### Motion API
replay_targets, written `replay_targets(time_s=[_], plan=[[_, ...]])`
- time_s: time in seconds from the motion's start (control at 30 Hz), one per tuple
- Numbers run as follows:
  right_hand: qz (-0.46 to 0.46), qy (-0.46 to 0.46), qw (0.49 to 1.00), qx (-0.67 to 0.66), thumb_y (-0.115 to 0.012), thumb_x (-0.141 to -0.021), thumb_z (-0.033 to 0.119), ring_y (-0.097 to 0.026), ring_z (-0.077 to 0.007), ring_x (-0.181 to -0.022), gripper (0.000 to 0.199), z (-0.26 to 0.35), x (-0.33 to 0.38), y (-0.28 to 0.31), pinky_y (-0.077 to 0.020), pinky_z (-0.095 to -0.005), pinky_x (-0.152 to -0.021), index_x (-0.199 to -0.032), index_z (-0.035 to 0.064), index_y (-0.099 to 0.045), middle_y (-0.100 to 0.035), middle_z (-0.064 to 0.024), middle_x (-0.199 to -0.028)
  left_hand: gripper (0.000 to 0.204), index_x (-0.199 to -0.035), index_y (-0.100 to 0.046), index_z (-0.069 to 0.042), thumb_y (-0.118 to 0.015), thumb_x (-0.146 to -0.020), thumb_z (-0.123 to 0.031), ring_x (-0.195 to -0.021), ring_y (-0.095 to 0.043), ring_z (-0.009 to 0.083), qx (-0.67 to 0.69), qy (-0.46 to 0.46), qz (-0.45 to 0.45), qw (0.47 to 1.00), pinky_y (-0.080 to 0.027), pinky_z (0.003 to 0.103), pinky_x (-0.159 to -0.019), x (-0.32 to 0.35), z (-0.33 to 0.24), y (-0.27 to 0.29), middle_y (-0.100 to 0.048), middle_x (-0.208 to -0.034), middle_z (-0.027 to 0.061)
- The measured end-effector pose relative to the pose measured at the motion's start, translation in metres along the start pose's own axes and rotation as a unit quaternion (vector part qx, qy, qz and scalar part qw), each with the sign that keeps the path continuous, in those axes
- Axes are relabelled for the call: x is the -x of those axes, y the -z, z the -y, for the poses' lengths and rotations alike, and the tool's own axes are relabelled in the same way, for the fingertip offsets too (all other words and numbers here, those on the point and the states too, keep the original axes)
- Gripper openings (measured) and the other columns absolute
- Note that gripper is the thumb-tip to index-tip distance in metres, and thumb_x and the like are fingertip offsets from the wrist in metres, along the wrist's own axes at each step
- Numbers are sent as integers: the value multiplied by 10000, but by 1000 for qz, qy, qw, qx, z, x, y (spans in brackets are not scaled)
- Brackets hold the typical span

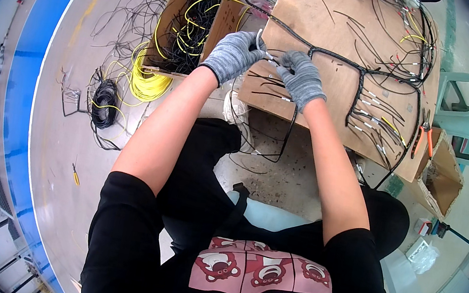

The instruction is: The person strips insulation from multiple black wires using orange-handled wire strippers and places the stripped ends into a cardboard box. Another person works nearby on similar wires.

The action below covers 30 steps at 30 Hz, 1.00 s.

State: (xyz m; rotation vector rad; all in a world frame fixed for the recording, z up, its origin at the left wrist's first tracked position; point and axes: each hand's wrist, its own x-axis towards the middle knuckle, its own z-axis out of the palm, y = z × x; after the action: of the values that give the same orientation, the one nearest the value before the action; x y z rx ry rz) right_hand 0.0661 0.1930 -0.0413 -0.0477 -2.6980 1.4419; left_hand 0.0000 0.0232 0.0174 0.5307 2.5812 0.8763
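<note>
Both gloved hands meet over the near left corner of the wooden board [329, 51], the left hand [232, 54] and right hand [301, 78] each pinching the thin wire [270, 59] between them, probably to keep it taut. A black wire bundle [368, 76] sprawls across the board; a cardboard box [189, 23] of wires stands off its left edge, orange pliers [424, 135] at its right edge.

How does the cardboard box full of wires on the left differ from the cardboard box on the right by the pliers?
The left brown cardboard box is packed with black and yellow wires; the right brown cardboard box looks nearly empty. The left box sits beside the gloved left hand; the right box sits by the orange-handled pliers, away from both hands. Both are open-topped.
</note>
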Motion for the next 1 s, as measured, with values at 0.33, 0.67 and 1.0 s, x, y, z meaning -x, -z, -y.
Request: replay_targets(time_s=[0.33, 0.67, 1.0], plan=[[-1, 52, 997, 61, -589, -754, 84, -572, -303, -822, 86, -4, 2, 6, -462, -370, -742, -835, 60, -605, -593, -138, -853, 251, -908, -600, -34, -602, -783, -253, -809, -576, 340, -170, -54, 44, 983, -459, 399, -733, -3, 1, -9, -603, -837, 178], [29, 1, 999, 28, -602, -760, 109, -591, -295, -794, 105, -16, 5, 33, -473, -360, -713, -855, 66, -609, -608, -140, -845, 185, -844, -626, -56, -635, -740, -209, -754, -587, 314, -120, -20, 15, 992, -467, 371, -705, -2, 25, 9, -625, -791, 152], [226, 40, 924, 305, -612, -742, 132, -579, -297, -831, 132, 10, -8, 5, -467, -382, -722, -869, 100, -626, -605, -111, -888, 157, -887, -653, -39, -601, -750, -94, -704, -585, 157, 121, 6, 55, 991, -471, 274, -704, -1, 26, 5, -643, -779, 79]])
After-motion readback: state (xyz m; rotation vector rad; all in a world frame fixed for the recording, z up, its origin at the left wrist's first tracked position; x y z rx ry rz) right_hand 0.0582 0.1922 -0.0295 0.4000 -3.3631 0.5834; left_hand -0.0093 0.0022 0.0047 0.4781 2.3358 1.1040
